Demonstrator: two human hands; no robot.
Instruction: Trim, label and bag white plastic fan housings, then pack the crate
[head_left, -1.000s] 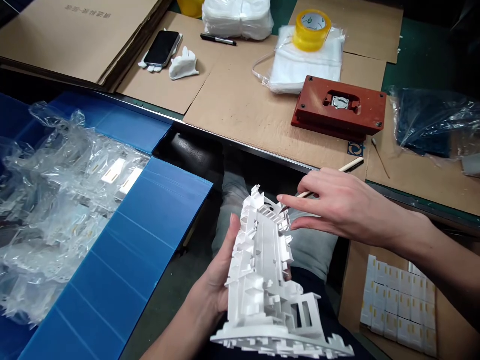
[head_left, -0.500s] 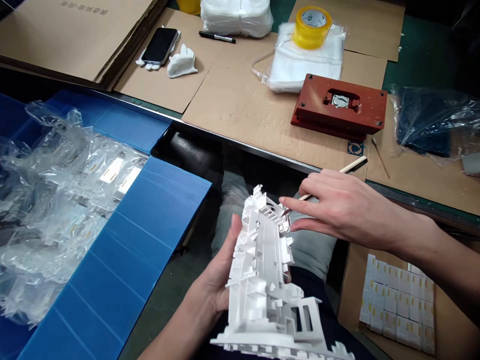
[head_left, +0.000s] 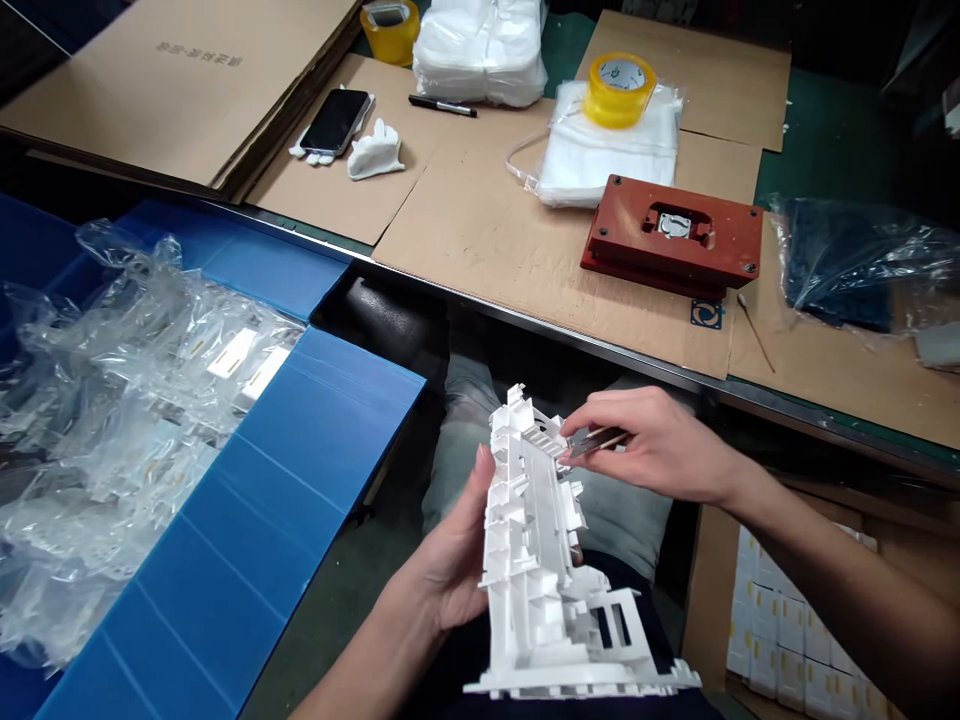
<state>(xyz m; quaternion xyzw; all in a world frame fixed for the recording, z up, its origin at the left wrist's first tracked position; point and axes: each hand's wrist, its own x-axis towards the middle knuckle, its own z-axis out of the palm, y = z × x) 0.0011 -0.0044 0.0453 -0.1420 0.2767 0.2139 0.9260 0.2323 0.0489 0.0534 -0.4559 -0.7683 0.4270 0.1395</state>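
My left hand (head_left: 457,550) grips a long white moulded plastic part (head_left: 540,520) from its left side, thumb along the edge. The part is tilted above my lap, with ribs, slots and a wide flange at its near end. At its upper right edge, my right hand (head_left: 652,445) pinches a slim, dark, metallic-looking tool (head_left: 600,440). I cannot make out the tool's exact kind. Its tip and my fingertips are at the part's ribbed far end; whether the tip touches is hard to see.
A blue box (head_left: 247,540) at left holds bagged white parts (head_left: 150,420). On the bench are a red fixture (head_left: 675,235), a yellow tape roll (head_left: 619,90), plastic bags (head_left: 607,160), a cotton swab (head_left: 755,335) and a phone (head_left: 337,122). Below right, a carton holds white pieces (head_left: 791,625).
My right hand has turned, and the tool now lies lower and flatter, its beige handle end no longer sticking up. My left hand and the white part have shifted slightly right; the view has tilted up.
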